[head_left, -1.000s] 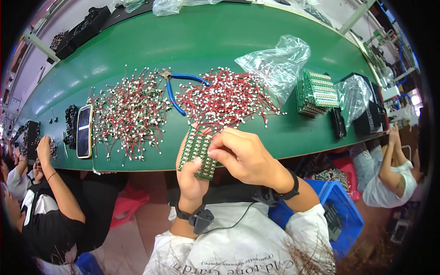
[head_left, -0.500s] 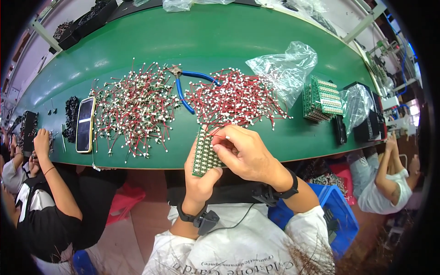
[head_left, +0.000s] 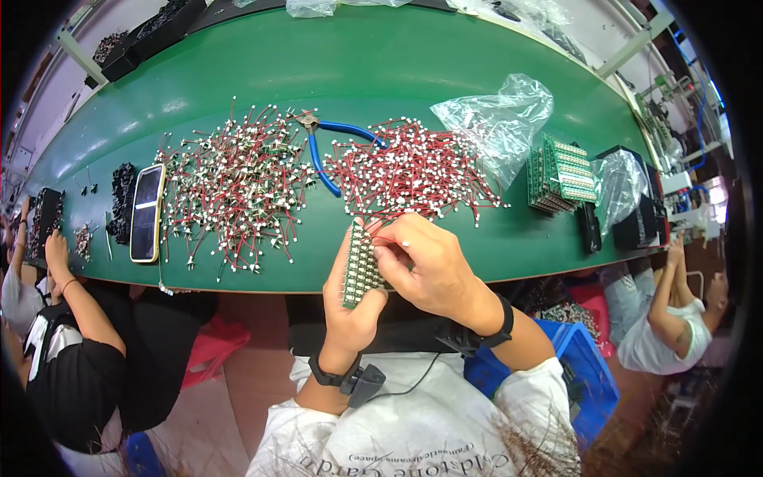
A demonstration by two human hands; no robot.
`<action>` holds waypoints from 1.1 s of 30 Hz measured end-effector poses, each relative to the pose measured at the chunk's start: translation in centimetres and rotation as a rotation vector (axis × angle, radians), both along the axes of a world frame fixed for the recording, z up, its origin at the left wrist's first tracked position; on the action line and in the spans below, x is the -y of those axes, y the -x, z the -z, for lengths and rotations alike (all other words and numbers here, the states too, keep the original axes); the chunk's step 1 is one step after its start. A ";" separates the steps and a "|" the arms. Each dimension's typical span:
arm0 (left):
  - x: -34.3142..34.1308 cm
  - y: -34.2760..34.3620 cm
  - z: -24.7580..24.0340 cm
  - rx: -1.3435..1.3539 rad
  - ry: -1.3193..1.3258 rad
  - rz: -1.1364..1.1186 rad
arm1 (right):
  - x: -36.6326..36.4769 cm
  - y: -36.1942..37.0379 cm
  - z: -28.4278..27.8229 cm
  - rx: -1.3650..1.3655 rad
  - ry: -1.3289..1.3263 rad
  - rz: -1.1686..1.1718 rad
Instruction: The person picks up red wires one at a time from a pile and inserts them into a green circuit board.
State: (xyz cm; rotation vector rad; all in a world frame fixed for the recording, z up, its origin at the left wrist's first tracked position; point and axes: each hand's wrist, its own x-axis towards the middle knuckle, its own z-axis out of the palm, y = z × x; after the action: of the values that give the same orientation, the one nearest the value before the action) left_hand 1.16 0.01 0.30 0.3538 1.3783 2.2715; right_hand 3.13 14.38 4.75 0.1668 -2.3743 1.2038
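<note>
My left hand (head_left: pixel 347 314) grips a narrow green circuit board panel (head_left: pixel 361 270) covered in rows of small pale components, tilted over the table's near edge. The thumb lies along its lower right side. Against the board's upper right edge, my right hand (head_left: pixel 425 258) pinches a red wire lead (head_left: pixel 386 239) with a small white connector; its far end is hidden by the fingers. Just beyond both hands lies a heap of loose red leads with white connectors (head_left: pixel 413 171). Left of it spreads a second heap of leads (head_left: pixel 230 191), with small green boards among them.
Blue-handled cutters (head_left: pixel 312 155) lie between the heaps. A phone (head_left: pixel 148 213) rests at left. A clear plastic bag (head_left: pixel 509 119) and stacked green panels (head_left: pixel 563 175) are at right. A blue crate (head_left: pixel 584 381) stands below the table. Co-workers sit on both sides.
The board in my left hand has turned slightly, showing its left edge more. My right hand stays pinched beside it. The co-worker's hand at left has moved left and nearer.
</note>
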 end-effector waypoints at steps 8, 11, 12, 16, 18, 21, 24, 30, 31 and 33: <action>-0.3 -0.2 -0.3 -0.010 0.007 -0.017 | -0.1 -0.2 0.2 -0.082 -0.137 -0.027; -0.4 -0.4 -0.4 -0.063 0.064 -0.010 | -0.2 -0.4 0.2 -0.037 -0.150 -0.032; -0.5 -0.5 -0.3 -0.064 0.064 -0.022 | -0.3 -0.4 0.1 -0.017 -0.171 -0.030; -0.4 -0.2 0.2 -0.289 0.169 -0.053 | -0.3 -0.7 0.1 -0.036 -0.276 -0.024; -0.5 -0.2 0.6 -0.335 0.192 -0.063 | -0.1 -1.2 -0.5 0.001 -0.420 0.007; -0.2 0.0 0.5 -0.380 0.238 -0.049 | -0.4 -1.0 0.4 -0.064 -0.544 -0.044; 0.0 0.1 -0.1 -0.367 0.257 -0.002 | -0.8 -1.6 0.2 -0.023 -0.502 0.052; 0.6 -0.5 -0.3 -0.273 0.272 0.050 | -0.3 -1.4 1.6 -0.114 -0.441 0.038; 0.8 -0.7 -0.2 -0.208 0.255 0.048 | -0.4 -1.4 1.7 -0.117 -0.407 0.029; 0.7 -0.7 -0.7 -0.108 0.165 0.069 | -1.7 -1.3 1.3 -0.140 -0.336 0.009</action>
State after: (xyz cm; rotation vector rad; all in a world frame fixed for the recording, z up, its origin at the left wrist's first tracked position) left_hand 1.89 -0.73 1.01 0.4674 1.5711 2.0929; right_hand 4.39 16.11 3.41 0.3359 -2.4312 0.7537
